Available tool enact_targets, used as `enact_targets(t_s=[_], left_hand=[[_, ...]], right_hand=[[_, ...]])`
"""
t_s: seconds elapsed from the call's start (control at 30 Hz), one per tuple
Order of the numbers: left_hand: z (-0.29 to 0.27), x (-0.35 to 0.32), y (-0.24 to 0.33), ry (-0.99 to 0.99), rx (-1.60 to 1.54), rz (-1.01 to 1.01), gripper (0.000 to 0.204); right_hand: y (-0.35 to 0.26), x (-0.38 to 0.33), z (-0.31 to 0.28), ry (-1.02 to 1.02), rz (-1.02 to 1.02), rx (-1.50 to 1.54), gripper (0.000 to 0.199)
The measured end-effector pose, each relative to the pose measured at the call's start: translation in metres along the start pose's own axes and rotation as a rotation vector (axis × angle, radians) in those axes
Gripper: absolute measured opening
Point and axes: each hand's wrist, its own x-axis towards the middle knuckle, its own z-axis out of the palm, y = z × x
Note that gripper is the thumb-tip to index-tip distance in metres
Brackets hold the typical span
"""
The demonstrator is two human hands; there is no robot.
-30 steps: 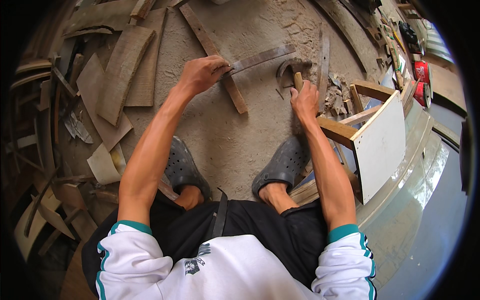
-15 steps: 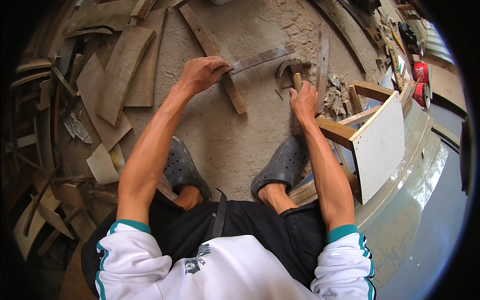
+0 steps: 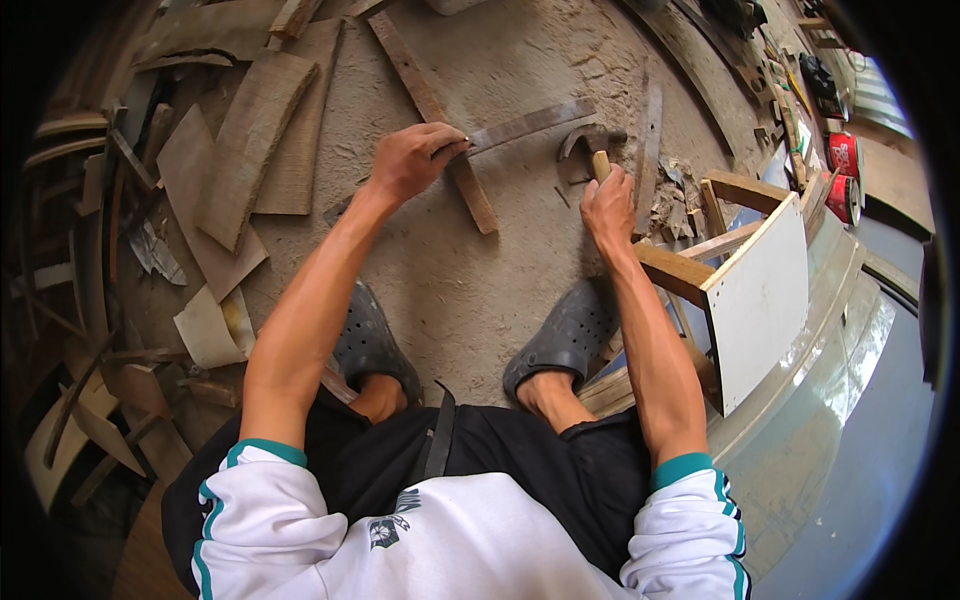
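Observation:
My left hand (image 3: 410,162) is closed in a pinch over the spot where two narrow wooden strips cross on the floor. At its fingertips shows a tiny dark point that looks like a nail, mostly hidden by the fingers. The upper strip (image 3: 535,122) runs out to the right from under the hand. Beneath it, the longer brown strip (image 3: 410,75) slants from the far left toward me. My right hand (image 3: 609,207) is wrapped round the wooden handle of a claw hammer (image 3: 592,138), low over the floor, its metal head pointing away from me and apart from the strips.
Wooden boards (image 3: 255,150) and offcuts are piled along the left. Close by my right forearm stands a wooden frame with a white panel (image 3: 760,305). Red cans (image 3: 843,155) are at the far right. My feet in dark clogs (image 3: 565,335) flank the dusty floor (image 3: 450,300).
My left hand and forearm have shifted slightly to the right, so a bit of strip shows beyond the wrist. The hammer stays in my right hand, nearly unmoved; the whole view has shifted slightly.

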Motion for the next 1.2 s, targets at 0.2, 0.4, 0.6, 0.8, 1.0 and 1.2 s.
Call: enact_targets(t_s=[0.2,0.4,0.6,0.8,1.0,1.2], left_hand=[[0.02,-0.015,-0.01,0.189,0.009,0.027,0.013],[0.029,-0.022,0.001,0.265,-0.048,-0.057,0.013],[0.039,-0.03,0.0,0.365,-0.057,-0.091,0.015],[0.04,-0.032,0.001,0.354,-0.047,-0.132,0.015],[0.041,-0.033,-0.002,0.377,-0.074,-0.078,0.015],[0.041,-0.034,-0.006,0.351,-0.043,-0.056,0.016]], right_hand=[[-0.034,0.0,-0.025,-0.045,0.087,0.254,0.042],[-0.088,-0.02,-0.035,-0.196,0.088,0.675,0.04],[-0.14,-0.056,-0.047,-0.228,0.032,0.661,0.036],[-0.158,-0.073,-0.048,-0.239,-0.066,0.604,0.029],[-0.168,-0.069,-0.051,-0.065,-0.115,0.719,0.035],[-0.167,-0.066,-0.057,-0.228,-0.063,0.595,0.025]])
